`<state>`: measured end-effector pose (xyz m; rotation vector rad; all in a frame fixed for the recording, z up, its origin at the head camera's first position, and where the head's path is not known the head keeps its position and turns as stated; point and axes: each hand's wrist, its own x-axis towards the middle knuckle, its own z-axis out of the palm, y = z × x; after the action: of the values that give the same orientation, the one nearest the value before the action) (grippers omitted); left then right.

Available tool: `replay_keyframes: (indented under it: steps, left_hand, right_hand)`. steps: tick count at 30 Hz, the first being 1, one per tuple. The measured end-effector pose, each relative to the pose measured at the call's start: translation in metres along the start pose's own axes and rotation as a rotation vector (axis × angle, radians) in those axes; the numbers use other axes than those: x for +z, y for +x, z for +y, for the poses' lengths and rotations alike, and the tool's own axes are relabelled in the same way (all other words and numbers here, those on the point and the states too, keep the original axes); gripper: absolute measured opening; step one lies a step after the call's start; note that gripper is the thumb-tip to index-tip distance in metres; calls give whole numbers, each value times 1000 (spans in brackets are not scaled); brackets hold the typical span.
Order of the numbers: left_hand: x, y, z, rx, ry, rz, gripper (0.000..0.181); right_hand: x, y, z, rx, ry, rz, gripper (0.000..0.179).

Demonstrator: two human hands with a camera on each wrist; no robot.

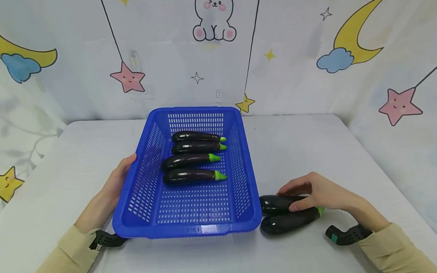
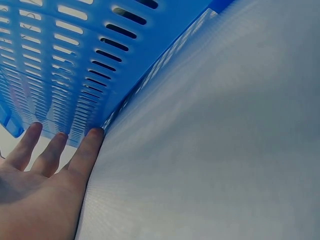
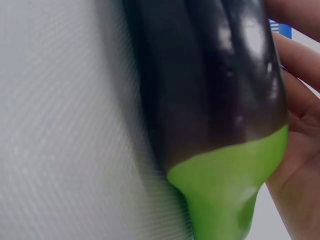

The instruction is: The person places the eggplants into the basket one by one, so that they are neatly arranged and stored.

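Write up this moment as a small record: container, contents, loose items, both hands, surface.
Container: blue slotted basket
Contents: four eggplants, side by side, green ends to the right in the head view
Loose: nearer eggplant and farther eggplant, right of the basket
Left hand: touches the basket's left side
Right hand: grips the farther eggplant
Surface: white table

Four glossy, near-black, green-capped eggplants (image 1: 190,160) lay crosswise in a blue slotted basket (image 1: 188,230); two loose eggplants (image 1: 287,223) lay side by side at its right
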<state>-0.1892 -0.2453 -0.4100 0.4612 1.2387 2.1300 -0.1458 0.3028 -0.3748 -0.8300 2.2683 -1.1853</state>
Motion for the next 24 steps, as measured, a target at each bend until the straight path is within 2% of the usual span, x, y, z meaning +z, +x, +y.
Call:
replay_keyframes:
  steps: [5, 10, 20, 24]
  left_hand:
    - [1, 0, 1, 2, -24, -20, 46]
    - [2, 0, 1, 3, -14, -10, 46]
    - [-1, -1, -1, -4, 70, 74, 45]
    - [-1, -1, -2, -4, 73, 77, 45]
  right_hand:
    - [0, 0, 2, -4, -5, -4, 36]
    - [0, 1, 3, 5, -8, -4, 35]
    - [0, 0, 2, 42, -5, -7, 35]
    - [0, 0, 2, 43, 1, -7, 35]
